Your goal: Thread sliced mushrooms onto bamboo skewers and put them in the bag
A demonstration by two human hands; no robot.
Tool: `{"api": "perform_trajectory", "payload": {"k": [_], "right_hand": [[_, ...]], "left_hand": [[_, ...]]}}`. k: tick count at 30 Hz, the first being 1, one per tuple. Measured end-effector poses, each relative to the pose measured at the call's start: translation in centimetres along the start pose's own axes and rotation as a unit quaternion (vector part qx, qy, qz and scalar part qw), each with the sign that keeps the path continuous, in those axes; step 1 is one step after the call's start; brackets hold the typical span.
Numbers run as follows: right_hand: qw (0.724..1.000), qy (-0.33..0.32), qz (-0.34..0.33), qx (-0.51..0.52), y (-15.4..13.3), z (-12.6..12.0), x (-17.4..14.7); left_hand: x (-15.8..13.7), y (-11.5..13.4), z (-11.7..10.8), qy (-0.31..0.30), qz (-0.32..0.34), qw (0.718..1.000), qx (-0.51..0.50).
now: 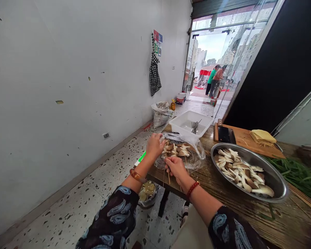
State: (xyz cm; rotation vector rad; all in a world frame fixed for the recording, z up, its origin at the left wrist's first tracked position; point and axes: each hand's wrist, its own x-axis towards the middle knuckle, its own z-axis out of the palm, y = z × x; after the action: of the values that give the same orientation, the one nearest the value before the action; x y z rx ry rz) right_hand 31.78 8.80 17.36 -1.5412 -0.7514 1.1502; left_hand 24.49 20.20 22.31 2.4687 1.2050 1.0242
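A clear plastic bag [200, 148] lies spread at the table's near left corner, with skewered mushrooms [183, 150] inside it. My left hand [154, 147] is closed at the bag's left edge, its fingers pinching the plastic. Thin wooden skewers [168, 177] stick out of the bag toward me. My right hand [176, 168] pinches a skewer near the mushrooms, thumb and forefinger together. To the right, a steel bowl [282, 188] holds many loose torn mushroom pieces [242, 171].
A white plastic tub [176, 124] with dark metal sticks stands behind the bag. Behind the bowl are a cutting board [242, 138], a cleaver [226, 135] and stacked yellow sheets [263, 136]. Green leaves [291, 171] lie at right. Below the table sits a lined bin [147, 192].
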Motion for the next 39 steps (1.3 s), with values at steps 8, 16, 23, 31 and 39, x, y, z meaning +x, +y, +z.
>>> {"api": "perform_trajectory", "payload": {"k": [8,16,23,31,39], "right_hand": [[0.998,-0.017,-0.041,-0.032,0.7,-0.5,-0.3],[0.995,-0.012,-0.093,-0.038,1.1,-1.2,-2.4],[0.993,-0.030,-0.096,-0.054,1.2,-1.8,-4.7],[0.962,-0.050,-0.234,-0.133,0.7,-5.5,-12.5],[0.936,0.040,-0.274,-0.218,1.9,-11.4,-17.0]], "left_hand": [[-4.6,0.7,1.1,-0.035,0.132,0.991,-0.008],[-3.4,0.1,2.5,-0.170,0.174,0.968,0.067],[-4.1,-0.4,3.3,-0.207,0.184,0.951,0.136],[-3.3,-0.9,3.0,-0.172,0.193,0.966,0.018],[-3.1,-0.1,5.6,-0.138,0.145,0.965,0.169]]}}
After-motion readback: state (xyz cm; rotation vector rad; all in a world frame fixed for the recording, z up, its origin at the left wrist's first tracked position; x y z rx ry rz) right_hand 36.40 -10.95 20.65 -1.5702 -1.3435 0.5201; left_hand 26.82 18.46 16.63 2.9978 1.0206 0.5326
